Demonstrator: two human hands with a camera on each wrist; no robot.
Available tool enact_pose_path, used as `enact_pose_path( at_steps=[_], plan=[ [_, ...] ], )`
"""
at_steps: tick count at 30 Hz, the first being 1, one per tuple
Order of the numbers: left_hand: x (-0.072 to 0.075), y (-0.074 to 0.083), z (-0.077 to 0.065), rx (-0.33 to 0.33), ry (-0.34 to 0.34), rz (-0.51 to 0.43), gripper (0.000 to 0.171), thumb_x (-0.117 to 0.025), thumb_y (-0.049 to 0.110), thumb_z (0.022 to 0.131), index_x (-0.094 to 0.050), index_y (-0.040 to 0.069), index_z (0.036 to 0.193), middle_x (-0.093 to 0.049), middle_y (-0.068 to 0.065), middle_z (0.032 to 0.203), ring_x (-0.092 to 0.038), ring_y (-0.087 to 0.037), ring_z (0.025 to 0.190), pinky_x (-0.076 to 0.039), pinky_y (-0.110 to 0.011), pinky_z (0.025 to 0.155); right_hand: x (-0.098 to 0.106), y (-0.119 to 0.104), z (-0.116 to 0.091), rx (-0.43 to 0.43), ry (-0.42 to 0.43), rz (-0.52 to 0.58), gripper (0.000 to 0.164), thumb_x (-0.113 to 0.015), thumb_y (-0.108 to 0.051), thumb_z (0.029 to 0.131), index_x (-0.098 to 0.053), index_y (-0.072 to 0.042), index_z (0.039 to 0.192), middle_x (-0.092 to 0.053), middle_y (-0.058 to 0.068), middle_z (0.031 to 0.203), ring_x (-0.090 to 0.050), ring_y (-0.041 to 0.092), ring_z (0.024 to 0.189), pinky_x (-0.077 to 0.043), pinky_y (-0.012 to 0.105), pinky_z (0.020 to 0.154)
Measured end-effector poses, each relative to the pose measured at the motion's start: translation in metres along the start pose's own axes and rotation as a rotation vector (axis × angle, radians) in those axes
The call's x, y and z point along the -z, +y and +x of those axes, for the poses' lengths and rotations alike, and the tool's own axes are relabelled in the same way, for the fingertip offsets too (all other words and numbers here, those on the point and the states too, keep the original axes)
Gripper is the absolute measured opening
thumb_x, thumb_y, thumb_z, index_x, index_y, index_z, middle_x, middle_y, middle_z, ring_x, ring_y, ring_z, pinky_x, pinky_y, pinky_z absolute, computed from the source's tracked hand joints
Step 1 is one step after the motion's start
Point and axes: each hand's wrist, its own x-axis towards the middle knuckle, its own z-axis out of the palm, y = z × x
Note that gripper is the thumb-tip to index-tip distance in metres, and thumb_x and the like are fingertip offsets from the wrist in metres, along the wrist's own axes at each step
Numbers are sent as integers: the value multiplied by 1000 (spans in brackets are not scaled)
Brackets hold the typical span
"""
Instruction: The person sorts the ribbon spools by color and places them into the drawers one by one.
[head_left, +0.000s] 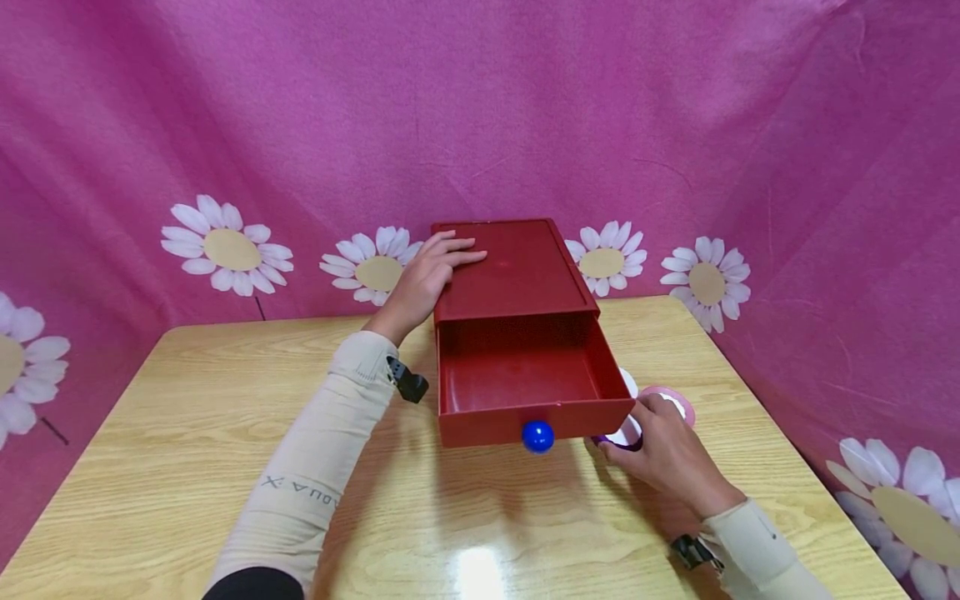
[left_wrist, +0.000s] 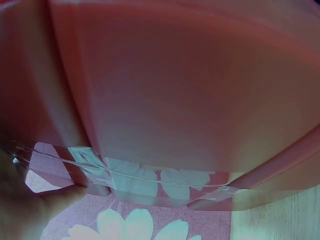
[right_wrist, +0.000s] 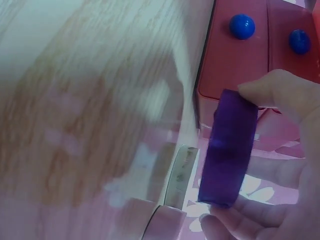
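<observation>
A red drawer box (head_left: 510,267) stands on the table with its upper drawer (head_left: 517,379) pulled out, nothing in the part that shows. A blue knob (head_left: 537,436) sits on the drawer front. My left hand (head_left: 429,279) rests on the box's left top edge, fingers laid over the top; its thumb (left_wrist: 62,200) shows by the side in the left wrist view. Right of the drawer, my right hand (head_left: 663,450) grips a purple tape roll (right_wrist: 227,150) between thumb and fingers. In the head view the drawer's corner partly hides this roll (head_left: 626,435).
Beside the right hand, a pink tape roll (head_left: 686,404) and a pale tape roll (right_wrist: 181,177) stand on the wooden table (head_left: 247,400). A lower blue knob (right_wrist: 299,41) shows in the right wrist view. Behind hangs a pink cloth (head_left: 480,108) with daisies.
</observation>
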Motion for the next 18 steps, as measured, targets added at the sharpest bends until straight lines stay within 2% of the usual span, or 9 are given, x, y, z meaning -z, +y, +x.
enact_pose_path(
  at_steps=[4,9,18],
  plan=[
    [0,0,0,4,-5,-3,54,-29,5,89,-64,13,129,-52,-6,141,-27,-22,141,-15,-34,116,2,-1,1,27,54,-6,54,-84,-32,70,-67,-7,115,-54,9,96,-46,23,92,-44,37,67],
    [1,0,0,7,-8,3,53,-29,5,90,-64,14,129,-52,-5,141,-27,-22,141,-14,-33,116,6,-4,2,34,99,-22,51,-84,-31,69,-69,-3,108,-55,12,94,-48,27,91,-42,42,72],
    [2,1,0,19,-13,-2,53,-29,6,91,-64,13,130,-51,-5,141,-26,-21,142,-14,-34,116,12,-8,3,39,160,3,59,-84,-26,66,-66,0,116,-54,13,100,-48,27,93,-49,44,71]
  ],
)
